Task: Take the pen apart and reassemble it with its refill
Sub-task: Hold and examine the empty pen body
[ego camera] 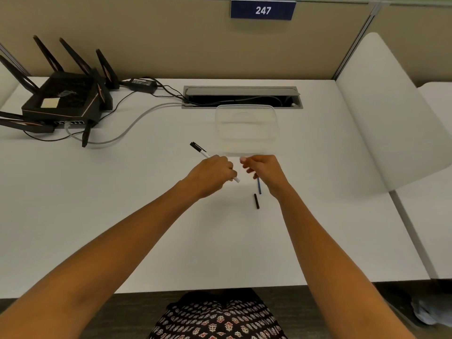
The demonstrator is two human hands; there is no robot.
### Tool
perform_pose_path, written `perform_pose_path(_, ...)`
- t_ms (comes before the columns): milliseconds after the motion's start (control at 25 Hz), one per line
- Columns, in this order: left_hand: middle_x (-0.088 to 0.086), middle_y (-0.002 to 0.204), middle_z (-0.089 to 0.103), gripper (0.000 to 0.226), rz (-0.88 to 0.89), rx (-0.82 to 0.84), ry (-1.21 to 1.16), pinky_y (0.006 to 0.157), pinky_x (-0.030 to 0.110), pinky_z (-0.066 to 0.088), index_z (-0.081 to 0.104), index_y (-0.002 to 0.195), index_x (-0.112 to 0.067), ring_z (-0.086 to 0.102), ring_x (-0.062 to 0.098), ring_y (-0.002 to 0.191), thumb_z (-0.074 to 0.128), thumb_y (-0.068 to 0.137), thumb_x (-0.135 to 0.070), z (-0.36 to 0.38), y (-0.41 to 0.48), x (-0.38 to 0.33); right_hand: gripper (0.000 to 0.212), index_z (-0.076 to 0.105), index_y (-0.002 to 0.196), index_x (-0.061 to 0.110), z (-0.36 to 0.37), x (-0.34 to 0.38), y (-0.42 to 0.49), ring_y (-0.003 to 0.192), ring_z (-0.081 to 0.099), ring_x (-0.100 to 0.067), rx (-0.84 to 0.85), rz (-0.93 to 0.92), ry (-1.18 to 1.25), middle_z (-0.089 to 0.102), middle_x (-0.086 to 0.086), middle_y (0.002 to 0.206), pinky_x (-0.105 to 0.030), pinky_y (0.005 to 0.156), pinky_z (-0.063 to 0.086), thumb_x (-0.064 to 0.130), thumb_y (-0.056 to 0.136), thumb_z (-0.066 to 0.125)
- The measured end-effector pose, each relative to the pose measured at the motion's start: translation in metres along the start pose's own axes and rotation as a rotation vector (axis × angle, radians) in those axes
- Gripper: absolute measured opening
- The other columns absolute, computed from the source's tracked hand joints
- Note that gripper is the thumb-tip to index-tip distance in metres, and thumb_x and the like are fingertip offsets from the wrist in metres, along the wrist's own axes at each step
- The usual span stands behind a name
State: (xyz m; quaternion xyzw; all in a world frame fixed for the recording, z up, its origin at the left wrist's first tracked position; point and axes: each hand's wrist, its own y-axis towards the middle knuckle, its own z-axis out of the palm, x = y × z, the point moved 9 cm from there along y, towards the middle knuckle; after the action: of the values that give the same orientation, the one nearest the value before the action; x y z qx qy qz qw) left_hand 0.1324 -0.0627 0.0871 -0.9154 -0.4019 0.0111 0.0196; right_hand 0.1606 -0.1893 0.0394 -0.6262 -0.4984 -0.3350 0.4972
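The white pen barrel (204, 152), capped end toward 10 o'clock, is clamped in the left hand's (212, 174) curled fingers above the table (146, 204), and the right hand (266, 172) at its 3 o'clock, pinching the blue refill (259, 187), should probably align it with the barrel's open end before sliding it in.

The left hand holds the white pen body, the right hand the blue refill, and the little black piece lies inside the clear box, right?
Not quite: in the head view the little black piece lies on the table near the right hand, outside the clear box. The left hand does hold the white pen body, the right hand the blue refill.
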Motion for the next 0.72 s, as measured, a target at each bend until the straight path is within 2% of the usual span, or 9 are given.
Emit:
perform_pose_path(120,0.003,0.111,0.066,0.03,0.107,0.057,0.067,0.081,0.036,0.047,0.063,0.114,-0.016,0.055,0.028,0.11,0.051,0.091,-0.003,0.002,-0.001,-0.022,0.027,0.079,0.085,0.018,0.033,0.032,0.011,0.086,0.07,-0.013,0.204,-0.011,-0.059,0.077,0.003,0.086,-0.025,0.07,0.052,0.043,0.084,0.071)
perform_pose_path(200,0.008,0.112,0.066,0.029,0.169,0.076,0.122,0.088,0.04,0.045,0.062,0.115,-0.011,0.054,0.031,0.114,0.049,0.091,-0.002,0.005,0.001,-0.032,0.032,0.079,0.087,0.011,0.051,0.039,0.015,0.094,0.071,-0.02,0.318,0.034,-0.093,0.077,-0.006,0.093,-0.029,0.079,0.054,0.042,0.082,0.073)
perform_pose_path(320,0.009,0.106,0.065,0.028,0.241,0.115,0.195,0.09,0.037,0.04,0.061,0.111,-0.008,0.055,0.03,0.11,0.043,0.091,0.0,0.013,0.003,-0.041,0.031,0.078,0.094,0.007,0.069,0.034,0.012,0.105,0.07,-0.023,0.465,0.154,-0.141,0.076,-0.009,0.103,-0.038,0.1,0.051,0.036,0.081,0.075)
perform_pose_path(400,0.007,0.1,0.067,0.025,0.296,0.098,0.239,0.089,0.036,0.041,0.062,0.106,-0.009,0.058,0.027,0.105,0.044,0.091,0.0,0.015,0.0,-0.047,0.032,0.076,0.099,0.002,0.072,0.031,0.012,0.109,0.068,-0.026,0.488,0.18,-0.157,0.074,-0.013,0.109,-0.041,0.105,0.048,0.03,0.083,0.075)
perform_pose_path(520,0.004,0.093,0.072,0.02,0.363,-0.104,0.272,0.091,0.038,0.051,0.069,0.099,-0.01,0.066,0.025,0.097,0.065,0.081,-0.003,0.009,-0.011,-0.051,0.024,0.077,0.095,0.006,0.066,0.032,0.013,0.102,0.07,-0.021,0.453,0.132,-0.147,0.076,-0.006,0.103,-0.039,0.099,0.051,0.027,0.085,0.073)
perform_pose_path(600,0.006,0.107,0.072,0.029,0.362,-0.265,0.217,0.096,0.04,0.051,0.07,0.107,-0.01,0.066,0.026,0.107,0.071,0.078,-0.007,0.003,-0.019,-0.047,0.02,0.079,0.091,0.015,0.057,0.031,0.015,0.087,0.071,-0.014,0.41,0.096,-0.119,0.077,-0.002,0.093,-0.034,0.087,0.054,0.033,0.085,0.073)
perform_pose_path(720,0.012,0.127,0.064,0.048,0.223,-0.341,0.089,0.101,0.041,0.048,0.062,0.123,-0.007,0.06,0.029,0.118,0.075,0.078,-0.018,0.002,-0.027,-0.029,0.021,0.078,0.085,0.018,0.041,0.024,0.019,0.069,0.066,-0.009,0.307,0.046,-0.081,0.072,0.003,0.075,-0.027,0.07,0.052,0.038,0.086,0.071)
